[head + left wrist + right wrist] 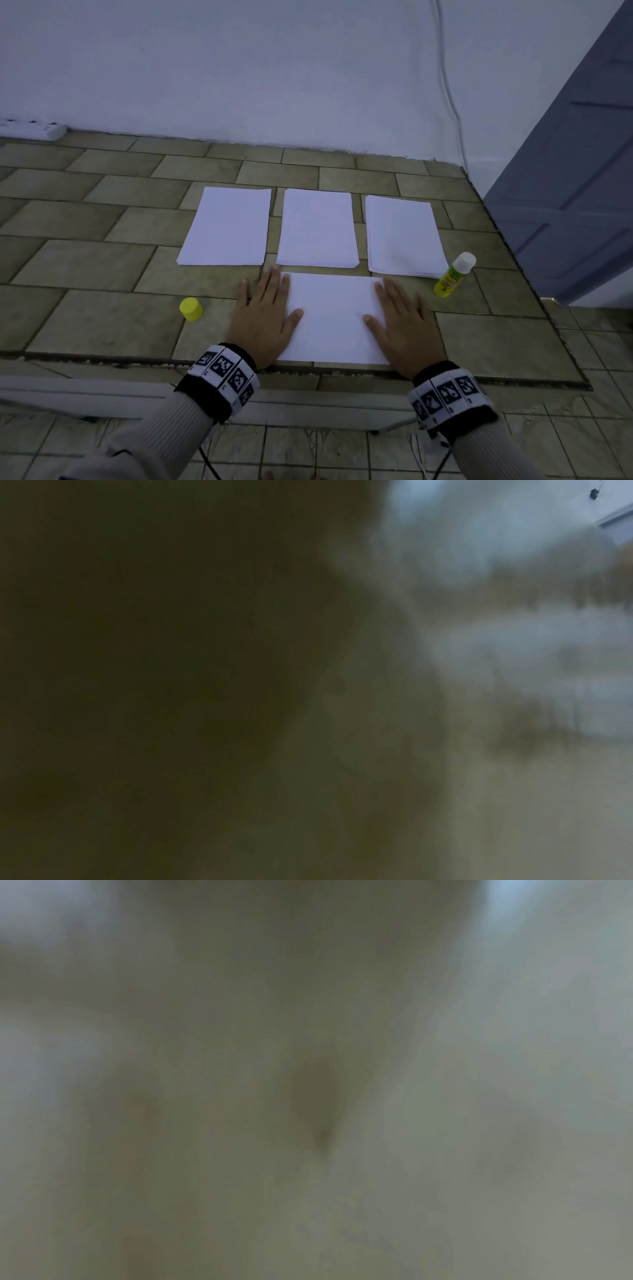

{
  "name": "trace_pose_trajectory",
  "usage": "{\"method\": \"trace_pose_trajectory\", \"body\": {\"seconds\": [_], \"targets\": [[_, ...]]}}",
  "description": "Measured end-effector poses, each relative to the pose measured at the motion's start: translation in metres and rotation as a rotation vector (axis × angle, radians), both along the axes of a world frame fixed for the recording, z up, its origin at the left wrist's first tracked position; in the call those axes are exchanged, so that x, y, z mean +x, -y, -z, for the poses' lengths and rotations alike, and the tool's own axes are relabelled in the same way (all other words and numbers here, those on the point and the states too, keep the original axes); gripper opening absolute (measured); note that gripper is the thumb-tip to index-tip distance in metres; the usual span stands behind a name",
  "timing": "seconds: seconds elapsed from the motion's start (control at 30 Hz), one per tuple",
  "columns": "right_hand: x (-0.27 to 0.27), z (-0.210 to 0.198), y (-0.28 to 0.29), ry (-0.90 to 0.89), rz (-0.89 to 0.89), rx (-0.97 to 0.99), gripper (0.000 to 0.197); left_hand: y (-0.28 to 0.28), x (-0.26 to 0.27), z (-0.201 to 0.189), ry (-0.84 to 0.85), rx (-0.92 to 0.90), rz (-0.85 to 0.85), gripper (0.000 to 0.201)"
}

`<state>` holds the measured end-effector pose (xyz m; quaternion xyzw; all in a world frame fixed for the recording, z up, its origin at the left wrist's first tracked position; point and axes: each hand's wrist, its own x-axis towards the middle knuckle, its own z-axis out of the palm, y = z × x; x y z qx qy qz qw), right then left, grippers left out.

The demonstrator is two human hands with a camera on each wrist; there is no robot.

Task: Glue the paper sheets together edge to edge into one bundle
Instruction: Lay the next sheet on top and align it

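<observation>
Paper on the worktop [102, 260]

We see three paper piles [317, 228] in a row behind one sheet [334, 318]; glue bottle [454, 274] right, cap [190, 309] left.

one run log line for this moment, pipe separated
left hand flat on near sheet | right hand flat on it | glue bottle uncapped, right | yellow cap left

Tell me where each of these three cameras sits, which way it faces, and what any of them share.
Head: worn on the head, looking forward and down at the tiled floor; shows the left hand and right hand flat on a paper sheet, plus three paper stacks, a glue bottle and its yellow cap.
Left wrist: on the left wrist, too blurred to read.
Right wrist: the same, only blur.
Shared: both wrist views are unreadable smears.
</observation>
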<state>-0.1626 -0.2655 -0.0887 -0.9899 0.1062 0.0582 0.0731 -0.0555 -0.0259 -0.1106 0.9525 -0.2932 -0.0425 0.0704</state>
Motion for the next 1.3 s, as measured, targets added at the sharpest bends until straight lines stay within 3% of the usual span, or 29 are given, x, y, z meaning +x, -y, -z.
{"method": "trace_pose_trajectory", "body": {"seconds": [0.07, 0.2, 0.3, 0.43, 0.57, 0.77, 1.03, 1.3], "targets": [[-0.003, -0.011, 0.000, -0.060, 0.038, 0.043, 0.102, 0.000, 0.000, 0.001, 0.005, -0.002, -0.003, 0.094], [-0.005, -0.056, -0.004, -0.145, 0.034, 0.178, 0.067, 0.000, 0.000, 0.002, -0.013, 0.004, 0.000, 0.092], [0.004, -0.078, -0.007, -0.113, -0.072, 0.209, 0.057, 0.000, 0.001, 0.002, -0.009, 0.008, 0.008, 0.096], [0.026, -0.074, -0.008, -0.150, -0.162, 0.168, 0.051, -0.001, -0.001, -0.001, -0.005, 0.021, 0.024, 0.104], [0.041, -0.061, -0.004, -0.189, -0.174, 0.009, 0.039, -0.003, -0.001, -0.005, -0.031, 0.074, 0.042, 0.114], [0.050, -0.053, 0.003, -0.205, -0.169, -0.076, 0.039, -0.004, -0.003, -0.006, -0.032, 0.044, 0.049, 0.115], [0.061, -0.051, 0.005, -0.179, -0.123, -0.013, 0.032, -0.004, -0.002, -0.003, -0.009, 0.042, 0.053, 0.111], [0.069, -0.050, 0.009, -0.214, -0.081, 0.076, 0.039, -0.004, -0.002, -0.001, 0.002, 0.040, 0.060, 0.109]]}}
